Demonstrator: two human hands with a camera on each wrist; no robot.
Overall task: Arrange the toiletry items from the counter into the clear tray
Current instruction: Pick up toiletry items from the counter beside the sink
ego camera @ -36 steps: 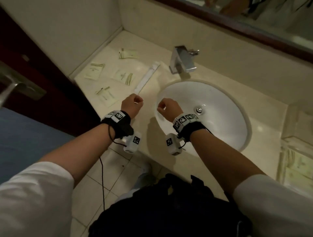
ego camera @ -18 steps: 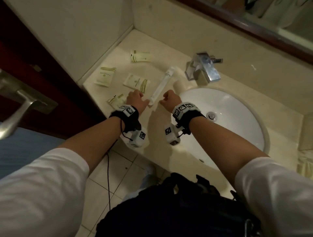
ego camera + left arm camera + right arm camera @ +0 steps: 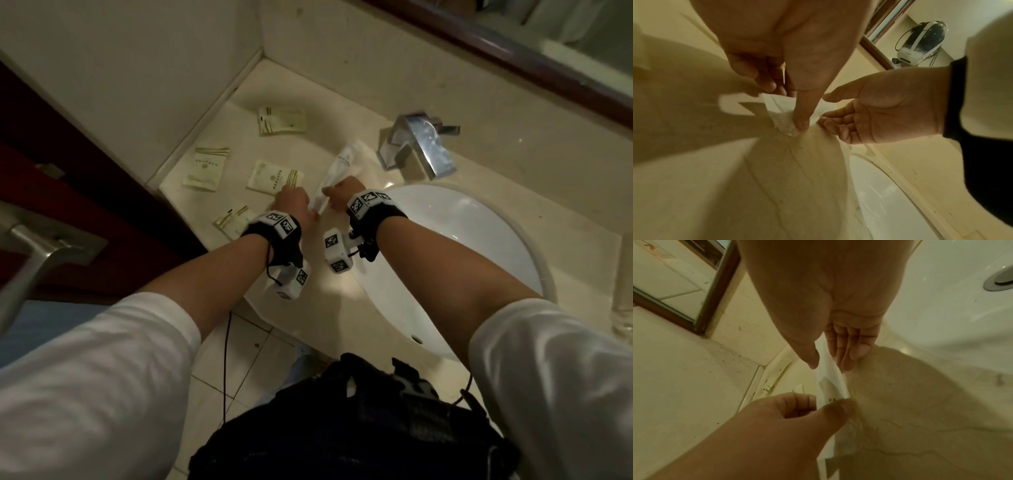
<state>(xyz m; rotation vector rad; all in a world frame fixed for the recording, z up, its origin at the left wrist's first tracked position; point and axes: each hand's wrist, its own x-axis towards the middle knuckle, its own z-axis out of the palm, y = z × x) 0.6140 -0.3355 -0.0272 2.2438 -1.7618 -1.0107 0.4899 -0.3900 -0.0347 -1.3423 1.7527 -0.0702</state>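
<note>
Packet (image 3: 337, 178), long and white: near end pinched in the grip of the left hand (image 3: 293, 205), thumb on top and forefinger beneath, as shown plainly from the right wrist. Far end flat on the tabletop (image 3: 325, 113), near end apparently just lifted. Probably pinched at the crinkled seal because that thin flap gives the easiest purchase on something lying flat.

Right hand (image 3: 342, 195) alongside, grip spread: fingers straight, thumb on one side of the packet and fingertips at the other edge, nothing clasped. Likely placed so to steady the length or take it over further along, since a long limp wrapper held by one end will droop.

Around that, four sachets (image 3: 275, 177) lying apart on the tabletop toward the wall corner, one just beside the left wrist, none touched. Basin (image 3: 462, 257) close on the right, tap (image 3: 418, 144) beyond the packet's far end.

Tray (image 3: 624, 301): only a clear, blurred edge at the far right past the basin, presumably it; contents impossible to tell. Hence a carry across the basin ahead, and a firm hold worth having over the open bowl.
</note>
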